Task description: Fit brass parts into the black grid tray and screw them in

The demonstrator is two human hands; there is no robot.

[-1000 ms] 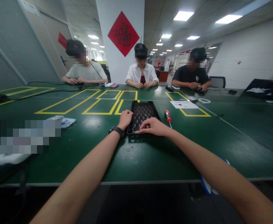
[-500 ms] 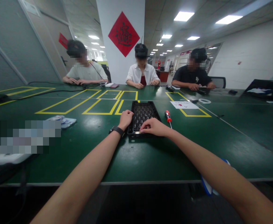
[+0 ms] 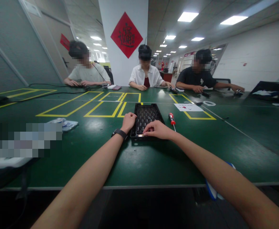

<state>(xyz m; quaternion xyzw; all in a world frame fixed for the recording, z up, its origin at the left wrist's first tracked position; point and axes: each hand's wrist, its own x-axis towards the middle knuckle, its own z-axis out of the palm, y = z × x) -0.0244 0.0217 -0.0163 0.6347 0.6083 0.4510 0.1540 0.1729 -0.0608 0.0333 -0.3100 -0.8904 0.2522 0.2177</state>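
A black rectangular tray (image 3: 139, 139) lies on the green table in front of me, its inside filled with rows of small pockets or shapes that I cannot make out singly. Along its left side wall, my left hand (image 3: 129, 121) rests with curled fingers gripping the edge. My right hand (image 3: 159, 129) reaches over the near right part, its thumb and fingertips pinched together low in the tray. Just left of those fingertips, a small bright piece (image 3: 140, 135) shows at the near end. Whatever the pinch holds is hidden. A red and black screwdriver (image 3: 171, 119) lies right of the tray.
Yellow tape outlines mark the green table (image 3: 98, 170). Beyond the screwdriver are a printed sheet (image 3: 188, 107) and a white ring (image 3: 209, 103). Plastic bags (image 3: 69, 125) lie at left. Three people sit across the table, with small dark objects near their hands.
My hands and the tray stay in place. Across the table, the person at right has stretched an arm out toward a dark object; the middle person's hand has moved toward another dark object.
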